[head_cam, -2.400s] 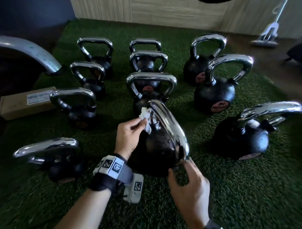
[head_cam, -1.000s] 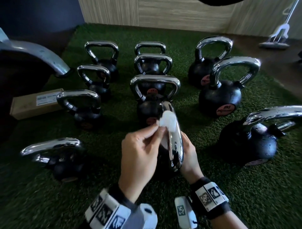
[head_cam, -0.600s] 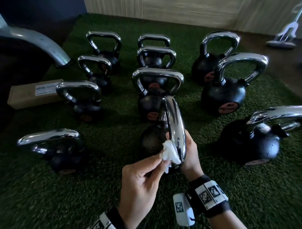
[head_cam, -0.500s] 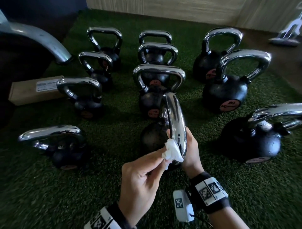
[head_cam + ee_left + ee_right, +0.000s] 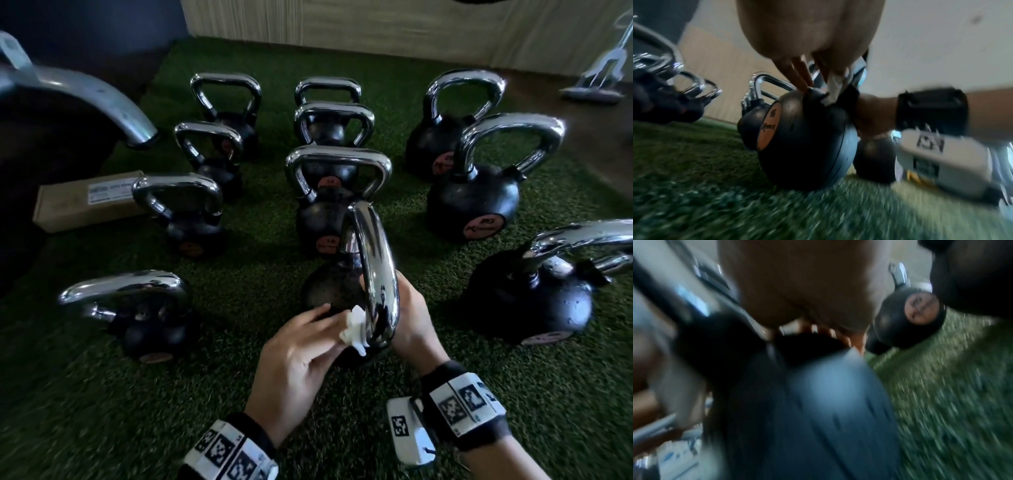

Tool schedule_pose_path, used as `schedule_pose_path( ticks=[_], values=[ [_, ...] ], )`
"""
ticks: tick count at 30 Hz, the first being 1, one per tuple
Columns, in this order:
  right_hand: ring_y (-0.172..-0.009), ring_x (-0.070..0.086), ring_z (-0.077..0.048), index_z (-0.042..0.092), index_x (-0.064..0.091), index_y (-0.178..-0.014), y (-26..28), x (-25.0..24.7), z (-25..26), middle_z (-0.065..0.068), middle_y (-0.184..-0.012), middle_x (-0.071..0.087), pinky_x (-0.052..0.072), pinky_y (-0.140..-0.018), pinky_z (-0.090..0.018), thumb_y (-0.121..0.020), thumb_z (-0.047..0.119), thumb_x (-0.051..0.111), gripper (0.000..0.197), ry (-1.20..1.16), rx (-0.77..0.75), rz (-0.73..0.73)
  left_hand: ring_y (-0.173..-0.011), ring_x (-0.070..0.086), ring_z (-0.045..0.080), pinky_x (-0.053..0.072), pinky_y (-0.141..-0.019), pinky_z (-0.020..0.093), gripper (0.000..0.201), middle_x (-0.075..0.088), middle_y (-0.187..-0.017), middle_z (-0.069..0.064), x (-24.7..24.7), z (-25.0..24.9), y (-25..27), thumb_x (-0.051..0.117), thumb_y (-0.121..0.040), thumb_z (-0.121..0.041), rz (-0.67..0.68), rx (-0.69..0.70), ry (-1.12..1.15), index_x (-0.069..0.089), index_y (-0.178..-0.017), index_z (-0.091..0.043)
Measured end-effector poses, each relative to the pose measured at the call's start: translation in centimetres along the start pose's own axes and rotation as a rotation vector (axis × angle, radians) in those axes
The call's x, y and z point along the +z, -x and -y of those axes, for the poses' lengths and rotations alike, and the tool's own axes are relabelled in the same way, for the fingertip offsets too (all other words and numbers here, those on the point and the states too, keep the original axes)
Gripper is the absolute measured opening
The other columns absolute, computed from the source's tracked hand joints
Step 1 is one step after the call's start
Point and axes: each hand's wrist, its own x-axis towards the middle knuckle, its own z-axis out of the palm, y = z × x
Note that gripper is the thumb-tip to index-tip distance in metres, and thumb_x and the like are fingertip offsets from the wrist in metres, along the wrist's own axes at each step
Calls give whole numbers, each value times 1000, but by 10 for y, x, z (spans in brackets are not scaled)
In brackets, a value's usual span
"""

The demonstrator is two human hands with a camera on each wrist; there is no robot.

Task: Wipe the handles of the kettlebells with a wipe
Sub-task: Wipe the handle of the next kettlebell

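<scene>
Wipe (image 5: 354, 325) left of handle (image 5: 375, 274); box (image 5: 78, 202) far left.

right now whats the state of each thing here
nearest kettlebell: on turf, handle being wiped
wipe: crumpled, pinched against handle
left hand: pinching wipe
right hand: against the handle's far side, grip hidden
other kettlebells: standing untouched
cardboard box: closed, lying flat

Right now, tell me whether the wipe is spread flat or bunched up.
Bunched up: the wipe is a crumpled wad pinched by the left hand.
</scene>
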Motion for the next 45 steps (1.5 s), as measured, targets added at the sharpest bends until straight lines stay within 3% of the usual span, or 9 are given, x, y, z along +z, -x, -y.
schedule_pose_path(
  ticks=[7,13,19,24,29,32,34,38,45],
  values=[
    [-87,70,-13,19,76,-114,30,-69,89,4,-102,73,56,-73,-23,-93,15,72,22,-48,-301,-349,-98,73,7,56,-80,19,20,78,-103,-7,-41,-37,-49,66,-89,-26,23,-352,421,79,-103,-19],
    [-102,67,-7,24,74,-123,46,-77,140,11,-113,70,53,-85,-17,-73,37,88,53,137,-567,-33,-71,73,17,59,-66,23,28,77,-78,13,-62,-70,-84,79,-60,-32,-104,-576,778,80,-82,-16],
    [-107,69,-11,20,75,-121,43,-68,137,9,-118,71,56,-85,-22,-69,32,93,56,31,-581,-94,-70,68,20,56,-69,27,26,72,-74,14,-59,-87,-94,94,-56,-29,36,-606,806,70,-59,-19],
    [-95,74,-14,15,79,-111,42,-70,132,7,-107,75,61,-80,-29,-72,24,91,42,-161,-432,-66,-97,73,27,57,-90,42,40,77,-94,13,-60,-84,-92,62,-87,-51,104,-403,662,79,-86,-14],
    [-88,76,-18,12,77,-111,36,-79,113,-2,-98,78,62,-80,-33,-75,12,88,37,-335,-279,-114,-116,65,8,51,-93,23,31,74,-118,-10,-57,-49,-85,65,-87,-24,70,-399,401,72,-114,-40],
    [-89,77,-21,16,75,-114,31,-83,96,-1,-99,80,62,-83,-34,-80,8,84,36,-393,-181,-183,-147,33,7,37,-110,29,86,41,-146,-38,-47,-12,-67,67,-73,-15,404,-509,214,37,-138,-63],
    [-89,77,-24,18,73,-118,28,-82,84,-2,-102,79,62,-87,-42,-82,8,83,38,-425,-125,-218,-155,1,3,20,-125,37,112,10,-162,-31,-32,-5,-56,76,-69,-37,581,-496,129,6,-155,-51],
    [-85,78,-29,18,69,-126,23,-77,63,-6,-106,77,60,-87,-56,-84,5,81,45,-452,-58,-245,-152,-23,11,-9,-122,43,155,-27,-164,-14,17,-10,-43,72,-52,-84,414,-386,-308,-31,-153,-28],
    [-89,78,-19,22,73,-120,19,-69,42,0,-106,78,61,-89,-52,-81,6,83,43,-361,40,-228,-145,36,24,36,-116,49,116,43,-152,5,37,3,-44,78,-63,-67,124,-241,-274,35,-152,-6]
  ],
)
